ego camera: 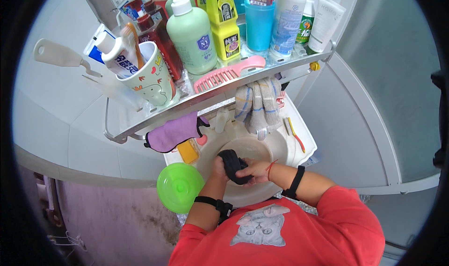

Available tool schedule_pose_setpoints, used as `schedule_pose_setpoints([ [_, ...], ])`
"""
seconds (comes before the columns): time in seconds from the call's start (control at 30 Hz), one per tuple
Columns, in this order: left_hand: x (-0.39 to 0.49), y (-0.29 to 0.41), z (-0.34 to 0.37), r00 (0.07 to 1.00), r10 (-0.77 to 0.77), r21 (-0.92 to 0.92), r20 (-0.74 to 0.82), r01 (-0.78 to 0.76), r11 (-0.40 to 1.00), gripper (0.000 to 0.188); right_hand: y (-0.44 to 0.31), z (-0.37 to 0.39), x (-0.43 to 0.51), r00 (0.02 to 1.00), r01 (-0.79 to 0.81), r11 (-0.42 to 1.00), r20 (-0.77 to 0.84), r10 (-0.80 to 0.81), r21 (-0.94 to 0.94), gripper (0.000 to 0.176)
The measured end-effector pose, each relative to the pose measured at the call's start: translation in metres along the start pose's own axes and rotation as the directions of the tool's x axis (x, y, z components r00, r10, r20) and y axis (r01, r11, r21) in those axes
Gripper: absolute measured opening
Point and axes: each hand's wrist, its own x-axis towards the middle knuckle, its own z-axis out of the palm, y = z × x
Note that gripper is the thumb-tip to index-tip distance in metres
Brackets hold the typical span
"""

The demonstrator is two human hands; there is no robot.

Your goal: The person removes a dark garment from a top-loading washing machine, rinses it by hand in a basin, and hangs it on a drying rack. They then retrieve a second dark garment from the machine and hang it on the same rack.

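Over the pale washbasin (284, 150), both of my hands grip a bunched black cloth (231, 164). My left hand (219, 167) holds its left side, with the fingers partly hidden by the fabric. At the right side, my right hand (255, 171) has its thumb on top of the cloth and fingers beneath. A red string circles the right wrist. Left of the basin, near my left forearm, is a bright green plastic basin (180, 187). A yellow bar of soap (188, 151) lies on the counter behind it.
A metal shelf (210, 94) above the sink carries bottles, a patterned cup (154, 81), a blue cup (259, 27) and a pink comb (229, 73). A purple cloth (175, 132) and a striped towel (257, 104) hang below. A brush (295, 135) lies on the right counter; the faucet (229, 127) is behind the bowl.
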Motion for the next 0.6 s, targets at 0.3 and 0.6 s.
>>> schedule_pose_setpoints([
  [0.3,0.022,-0.007,0.018,0.901,0.401,0.985,-0.164,0.129,0.114,0.028,0.013,0.016,0.031,0.924,0.036,0.020,0.025,-0.382,-0.999,0.046],
  [0.6,0.025,-0.016,0.032,0.863,0.501,0.996,-0.064,0.083,-0.014,0.039,0.023,-0.004,0.028,0.871,0.116,0.640,-0.231,-0.433,-0.760,0.045],
])
